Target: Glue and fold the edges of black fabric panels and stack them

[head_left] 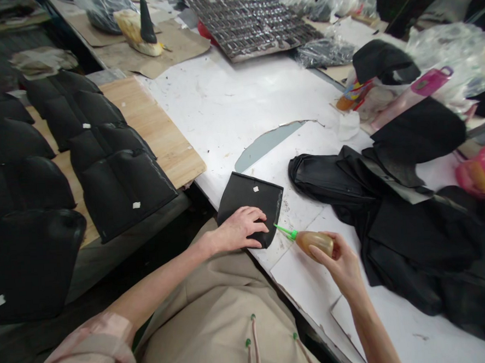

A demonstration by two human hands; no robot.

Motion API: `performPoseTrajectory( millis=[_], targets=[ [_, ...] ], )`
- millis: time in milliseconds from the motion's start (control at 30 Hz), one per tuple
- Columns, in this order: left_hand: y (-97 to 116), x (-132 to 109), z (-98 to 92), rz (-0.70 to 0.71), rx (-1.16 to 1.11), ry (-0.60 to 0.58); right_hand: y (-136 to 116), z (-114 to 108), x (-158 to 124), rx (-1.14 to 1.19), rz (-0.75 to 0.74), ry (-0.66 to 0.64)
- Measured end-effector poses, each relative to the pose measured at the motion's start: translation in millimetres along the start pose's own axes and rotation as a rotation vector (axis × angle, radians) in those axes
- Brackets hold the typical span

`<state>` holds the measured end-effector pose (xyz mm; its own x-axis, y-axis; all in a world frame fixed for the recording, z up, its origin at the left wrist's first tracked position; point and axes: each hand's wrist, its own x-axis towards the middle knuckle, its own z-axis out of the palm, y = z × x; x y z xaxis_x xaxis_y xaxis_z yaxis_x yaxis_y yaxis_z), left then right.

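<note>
A black leather-like piece (243, 195) with a small white tag lies at the near edge of the white-covered table. My left hand (245, 228) rests on it, fingers spread over its lower part. In my right hand (340, 257) is a glue bottle (315, 244), amber and squeezable, with a green nozzle. The bottle is tilted nearly flat, and its nozzle tip meets the right edge of the black piece. A thin shiny line runs along that edge above the tip.
Similar black pieces (123, 183) overlap in rows on a wooden board (161, 137) at the left. A heap of black pieces (417, 220) covers the right side. Farther back are a dark slatted panel (253, 25), a pink bottle (426, 91) and plastic bags (452, 53).
</note>
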<state>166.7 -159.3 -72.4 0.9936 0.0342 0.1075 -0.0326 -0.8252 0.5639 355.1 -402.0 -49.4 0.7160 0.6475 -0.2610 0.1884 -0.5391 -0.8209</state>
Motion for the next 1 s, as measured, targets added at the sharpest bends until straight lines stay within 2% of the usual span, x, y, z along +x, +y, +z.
performPoseTrajectory(
  millis=[167,533,667,800,1000],
  targets=[
    [-3.5,-9.7,18.5,-0.021,0.052,0.047,0.6,2.2,-11.3,0.008,0.002,0.003],
    [-5.6,-10.8,20.5,-0.035,0.013,0.067,-0.8,4.9,-32.2,0.008,0.024,0.003],
    [-6.5,-11.1,21.0,-0.039,0.003,0.061,1.7,2.3,-37.5,-0.017,0.03,-0.058],
    [-6.5,-11.3,20.9,-0.036,-0.009,0.07,4.5,0.6,-38.9,-0.016,0.033,-0.109],
    [-7.4,-11.6,22.2,-0.017,-0.024,0.103,10.3,6.8,-35.2,0.083,0.084,-0.104]
  ],
)
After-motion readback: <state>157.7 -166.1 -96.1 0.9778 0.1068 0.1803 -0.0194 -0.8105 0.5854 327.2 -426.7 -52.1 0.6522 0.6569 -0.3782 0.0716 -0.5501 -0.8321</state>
